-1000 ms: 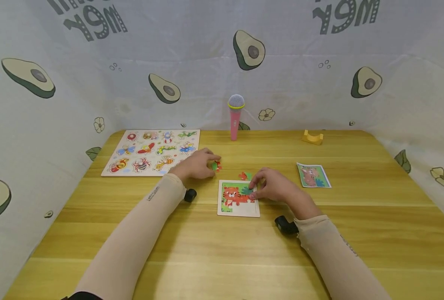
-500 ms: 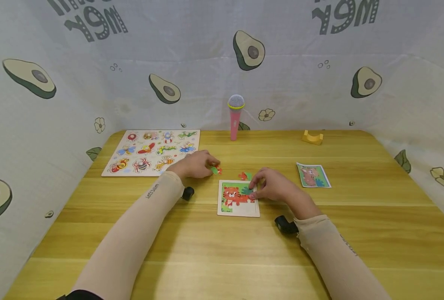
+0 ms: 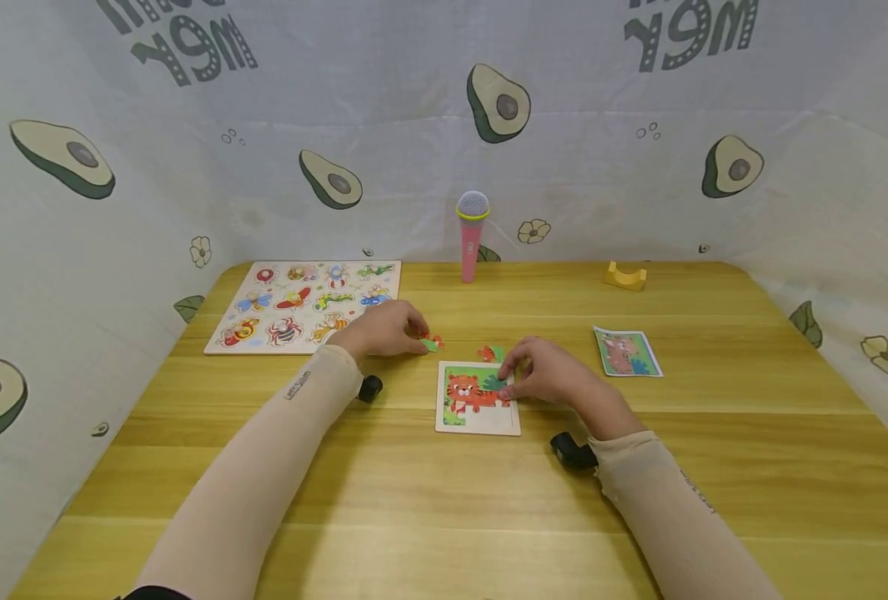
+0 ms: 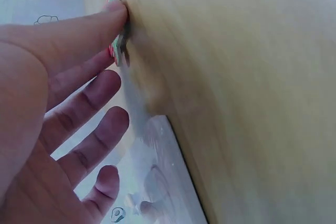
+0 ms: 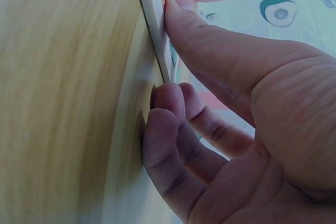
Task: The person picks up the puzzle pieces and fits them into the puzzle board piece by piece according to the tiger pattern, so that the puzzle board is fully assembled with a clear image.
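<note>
In the head view a small jigsaw puzzle of an orange tiger lies in its pale tray, part of its lower right showing bare white. My right hand grips its right side; in the right wrist view the thumb lies on top and other fingers curl at the edge. Left of the puzzle, my left hand pinches a green and red jigsaw piece between thumb and index finger, low over the table. In the left wrist view this piece is seen edge-on. Another jigsaw piece lies just behind the tray.
A white insect peg board lies at the back left, close by my left hand. A pink toy microphone stands at the back. Rightward are a yellow curved block and a picture card. Printed cloth hangs behind the table.
My left hand has taken the jigsaw piece between thumb and index finger, tilted it, and drawn slightly left and down. The right hand has stayed on the puzzle.
</note>
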### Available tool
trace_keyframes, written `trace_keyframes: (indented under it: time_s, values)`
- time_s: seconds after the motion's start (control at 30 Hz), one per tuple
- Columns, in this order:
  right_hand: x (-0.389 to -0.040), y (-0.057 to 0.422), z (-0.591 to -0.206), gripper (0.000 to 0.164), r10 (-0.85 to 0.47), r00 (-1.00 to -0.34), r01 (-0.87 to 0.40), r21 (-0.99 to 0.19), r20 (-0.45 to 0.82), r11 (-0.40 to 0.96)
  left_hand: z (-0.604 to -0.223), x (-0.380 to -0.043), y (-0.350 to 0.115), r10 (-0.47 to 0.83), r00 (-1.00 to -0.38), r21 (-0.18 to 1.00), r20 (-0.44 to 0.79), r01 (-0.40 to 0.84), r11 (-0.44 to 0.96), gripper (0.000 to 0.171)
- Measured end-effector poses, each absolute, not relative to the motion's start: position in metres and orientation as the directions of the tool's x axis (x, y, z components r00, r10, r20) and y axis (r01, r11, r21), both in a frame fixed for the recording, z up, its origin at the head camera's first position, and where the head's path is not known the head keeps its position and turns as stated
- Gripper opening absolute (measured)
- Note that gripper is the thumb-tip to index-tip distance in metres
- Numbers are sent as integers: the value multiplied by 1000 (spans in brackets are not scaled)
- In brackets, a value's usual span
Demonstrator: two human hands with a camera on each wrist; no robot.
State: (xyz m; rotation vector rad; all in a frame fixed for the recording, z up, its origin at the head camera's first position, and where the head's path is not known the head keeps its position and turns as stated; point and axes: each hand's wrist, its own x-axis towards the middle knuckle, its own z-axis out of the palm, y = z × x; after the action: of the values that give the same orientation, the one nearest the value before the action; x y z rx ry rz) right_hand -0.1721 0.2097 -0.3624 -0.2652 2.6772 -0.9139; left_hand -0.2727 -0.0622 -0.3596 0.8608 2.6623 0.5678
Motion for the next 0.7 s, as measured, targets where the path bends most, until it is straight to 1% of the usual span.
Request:
trace_keyframes:
  time_s: [0.1, 0.23, 0.37, 0.57, 0.7]
  values:
    - [-172, 210, -363, 14, -272, -938, -82, -621, -217, 780, -359, -271, -64, 596, -792, 451, -134, 487, 748, 32]
    - [-173, 210, -364, 14, -273, -938, -84, -623, -214, 778, -358, -267, -65, 596, -794, 501, -121, 470, 727, 30]
    - [-172, 211, -363, 15, -272, -938, -83, -625, -213, 776, -358, -259, -61, 618, -779, 541, -105, 477, 693, 28]
    - [-172, 211, -363, 15, -278, -938, -93, -625, -206, 775, -354, -240, -49, 668, -735, 545, -116, 515, 662, 28]
    - [-173, 211, -364, 14, -291, -936, -107, -629, -196, 770, -351, -227, -41, 726, -678, 525, -114, 579, 623, 27]
